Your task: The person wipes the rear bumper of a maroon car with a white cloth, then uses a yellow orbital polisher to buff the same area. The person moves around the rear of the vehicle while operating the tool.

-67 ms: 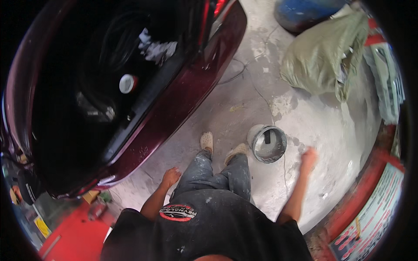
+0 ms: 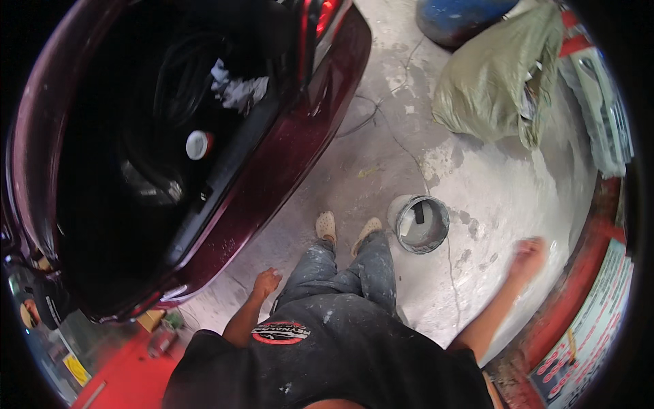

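My left hand hangs beside my left thigh, its fingers loosely bent and somewhat apart. I see nothing held in it. Out to the right, above the pale floor, my right hand is smeared by motion, so its fingers cannot be made out. A bucket stands on the floor ahead of my feet, between them and my right hand. Inside it are greyish liquid and a dark block. Neither hand touches the bucket.
A dark maroon car with an open rear compartment fills the left; a white-and-red round container and crumpled white cloth or paper lie inside. Cables cross the floor near a full olive sack and a blue drum.
My right hand has swung outward to the right, away from the bucket. My left hand stays near my thigh. My feet show closer together.
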Motion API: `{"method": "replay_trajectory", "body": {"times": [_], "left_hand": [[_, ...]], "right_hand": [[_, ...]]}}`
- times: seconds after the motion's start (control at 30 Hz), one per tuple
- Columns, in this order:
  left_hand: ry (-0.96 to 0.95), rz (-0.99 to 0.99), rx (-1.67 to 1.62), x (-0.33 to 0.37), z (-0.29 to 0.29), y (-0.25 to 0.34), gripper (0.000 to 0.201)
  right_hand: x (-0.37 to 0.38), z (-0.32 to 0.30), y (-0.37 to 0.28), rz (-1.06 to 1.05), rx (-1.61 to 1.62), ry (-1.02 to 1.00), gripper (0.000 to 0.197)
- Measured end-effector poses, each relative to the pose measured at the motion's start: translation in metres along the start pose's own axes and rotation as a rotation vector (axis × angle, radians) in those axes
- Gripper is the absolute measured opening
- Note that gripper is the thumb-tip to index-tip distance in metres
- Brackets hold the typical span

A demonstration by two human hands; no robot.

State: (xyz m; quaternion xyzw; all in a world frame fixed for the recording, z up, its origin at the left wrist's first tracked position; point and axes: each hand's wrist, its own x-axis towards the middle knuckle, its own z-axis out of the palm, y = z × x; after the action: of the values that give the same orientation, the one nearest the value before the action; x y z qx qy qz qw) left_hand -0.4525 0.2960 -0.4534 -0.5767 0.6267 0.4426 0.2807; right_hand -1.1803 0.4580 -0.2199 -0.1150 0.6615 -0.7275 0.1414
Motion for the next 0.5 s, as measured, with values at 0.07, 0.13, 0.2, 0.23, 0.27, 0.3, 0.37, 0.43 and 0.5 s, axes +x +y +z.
{"method": "replay_trajectory", "body": {"times": [0.07,0.13,0.2,0.23,0.27,0.3,0.37,0.43,0.5], "left_hand": [[-0.007,0.002,0.057,0.001,-0.013,-0.009,0.054],[0.011,0.02,0.122,0.015,-0.03,-0.001,0.053],[0.045,0.049,0.202,0.037,-0.051,0.026,0.052],[0.06,0.092,0.213,0.043,-0.061,0.043,0.051],[0.072,0.131,0.222,0.051,-0.07,0.067,0.051],[0.103,0.174,0.237,0.067,-0.087,0.098,0.05],[0.029,0.094,0.206,0.071,-0.104,0.162,0.051],[0.194,0.208,0.134,0.09,-0.126,0.251,0.05],[0.153,0.332,0.058,0.089,-0.131,0.327,0.048]], "right_hand": [[0.014,0.014,-0.119,-0.321,0.219,0.088,0.029],[0.015,0.086,-0.156,-0.618,0.465,0.058,0.032],[0.031,0.188,-0.131,-0.243,0.803,-0.308,0.03],[0.033,0.254,-0.073,-0.226,0.236,-0.354,0.041],[0.035,0.31,-0.013,-0.235,-0.378,-0.639,0.062],[0.02,0.351,0.044,-0.279,-0.71,-1.128,0.085],[-0.012,0.364,0.156,0.136,-0.99,-1.759,0.123],[-0.028,0.319,0.237,0.123,-0.732,-1.489,0.12],[-0.02,0.227,0.277,0.175,-0.464,-1.108,0.075]]}}
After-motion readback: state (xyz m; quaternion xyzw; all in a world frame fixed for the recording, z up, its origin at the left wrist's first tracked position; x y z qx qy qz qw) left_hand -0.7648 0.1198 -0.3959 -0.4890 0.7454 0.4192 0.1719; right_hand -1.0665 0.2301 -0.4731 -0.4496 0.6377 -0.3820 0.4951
